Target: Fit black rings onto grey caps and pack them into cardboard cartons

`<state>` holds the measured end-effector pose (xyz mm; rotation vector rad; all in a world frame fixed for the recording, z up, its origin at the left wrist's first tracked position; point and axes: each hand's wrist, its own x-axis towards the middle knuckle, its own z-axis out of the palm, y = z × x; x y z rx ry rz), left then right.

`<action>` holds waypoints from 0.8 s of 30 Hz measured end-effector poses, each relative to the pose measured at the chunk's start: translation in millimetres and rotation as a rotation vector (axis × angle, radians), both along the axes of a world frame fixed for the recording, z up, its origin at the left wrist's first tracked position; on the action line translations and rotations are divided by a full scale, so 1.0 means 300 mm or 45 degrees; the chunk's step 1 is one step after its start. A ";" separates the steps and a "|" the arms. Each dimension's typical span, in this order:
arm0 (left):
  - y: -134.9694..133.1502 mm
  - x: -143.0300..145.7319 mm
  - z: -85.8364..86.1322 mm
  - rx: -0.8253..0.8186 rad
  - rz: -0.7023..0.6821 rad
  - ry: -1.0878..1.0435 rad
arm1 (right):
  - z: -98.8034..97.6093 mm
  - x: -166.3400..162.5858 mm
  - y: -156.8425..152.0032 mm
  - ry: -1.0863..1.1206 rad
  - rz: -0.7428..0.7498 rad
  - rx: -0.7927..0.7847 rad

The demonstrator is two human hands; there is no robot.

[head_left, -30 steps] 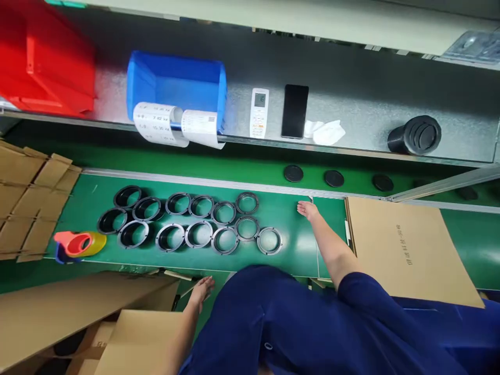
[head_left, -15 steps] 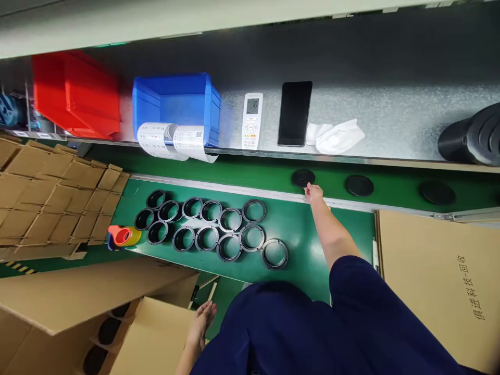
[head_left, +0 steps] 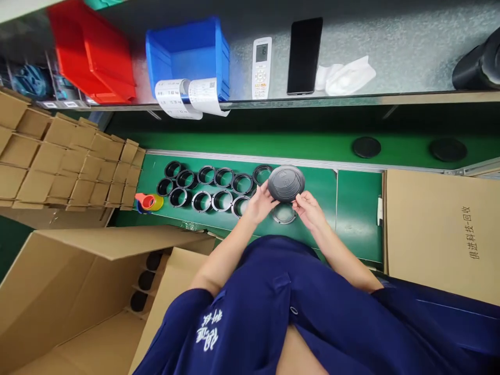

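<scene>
A round black disc [head_left: 286, 183] is held up between both hands over the green mat [head_left: 351, 208]. My left hand [head_left: 261, 203] grips its left rim and my right hand [head_left: 308, 208] grips its lower right rim, fingers curled on the edge. Directly below the disc lies a black ring [head_left: 284, 214] flat on the mat. Several more black rings [head_left: 213, 188] lie in two rows to the left of it.
Two black discs [head_left: 366, 147] rest on the green belt behind. A shelf above holds a red bin [head_left: 94, 52], blue bin [head_left: 187, 57], remote [head_left: 261, 67] and phone [head_left: 304, 54]. A tape dispenser [head_left: 148, 202] sits left; cardboard boxes [head_left: 97, 291] below, a cardboard sheet [head_left: 441, 234] right.
My right hand took a black disc off the belt and brought it back over the mat. My left hand rose from the box edge and joined it on the disc.
</scene>
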<state>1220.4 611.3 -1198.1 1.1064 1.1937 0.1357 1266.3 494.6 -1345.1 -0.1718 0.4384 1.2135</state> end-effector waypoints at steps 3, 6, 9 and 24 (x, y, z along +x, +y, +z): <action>-0.057 0.051 -0.005 -0.160 0.105 -0.125 | 0.096 -0.047 -0.032 -0.015 0.057 0.040; -0.079 0.057 0.030 -0.139 0.192 -0.164 | 0.131 -0.077 -0.046 -0.132 0.185 0.096; -0.080 0.040 0.075 -0.121 0.236 -0.151 | 0.115 -0.065 -0.054 -0.418 0.240 0.010; -0.170 -0.058 0.187 -0.126 0.322 -0.074 | 0.112 0.059 0.074 -1.930 -0.236 -0.086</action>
